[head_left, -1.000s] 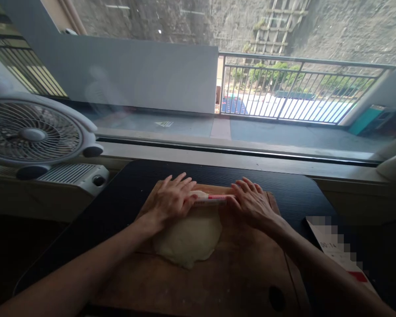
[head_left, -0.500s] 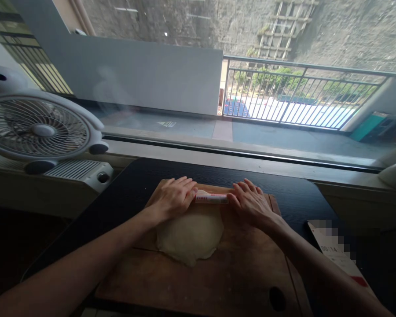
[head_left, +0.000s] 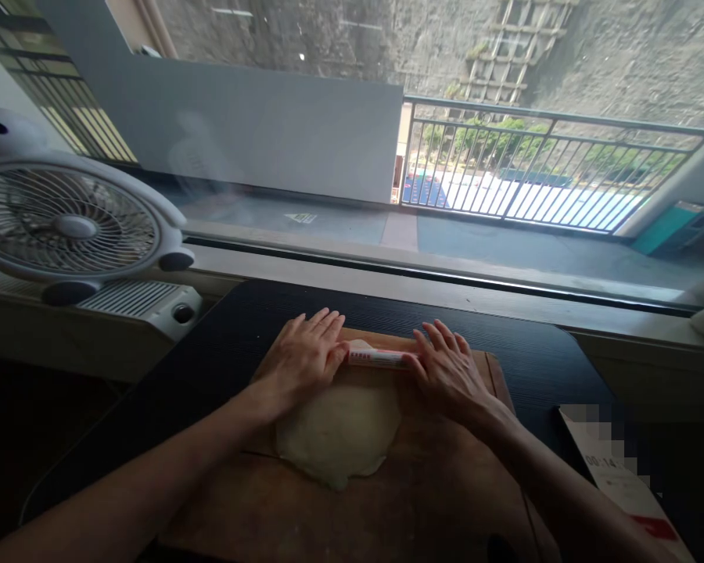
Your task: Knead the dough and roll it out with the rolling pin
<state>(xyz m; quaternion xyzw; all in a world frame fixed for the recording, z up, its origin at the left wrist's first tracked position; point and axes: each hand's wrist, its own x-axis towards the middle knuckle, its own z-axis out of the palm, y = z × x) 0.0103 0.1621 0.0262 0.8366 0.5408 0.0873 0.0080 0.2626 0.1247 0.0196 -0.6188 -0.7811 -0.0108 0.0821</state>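
Observation:
A pale sheet of dough (head_left: pixel 340 434) with an uneven edge lies on a wooden board (head_left: pixel 328 508). Across its far part rests a rolling pin (head_left: pixel 378 357), its white and red label showing between my hands. My left hand (head_left: pixel 308 352) presses on the pin's left part, fingers stretched forward and thumb beside the label. On the right part lies my right hand (head_left: pixel 449 363), palm down with fingers extended and slightly spread. Both hands cover the pin's ends.
The board sits on a dark table (head_left: pixel 181 414) below a window ledge. At right on the table lies a phone (head_left: pixel 616 477) showing a timer. A white fan (head_left: pixel 73 227) stands at left above a white slatted unit (head_left: pixel 141 301). Outside is a railing (head_left: pixel 522 168).
The label on the rolling pin has turned, so the pin has rolled slightly under my palms. My fingers now stretch farther forward over it. The whole view has shifted a little.

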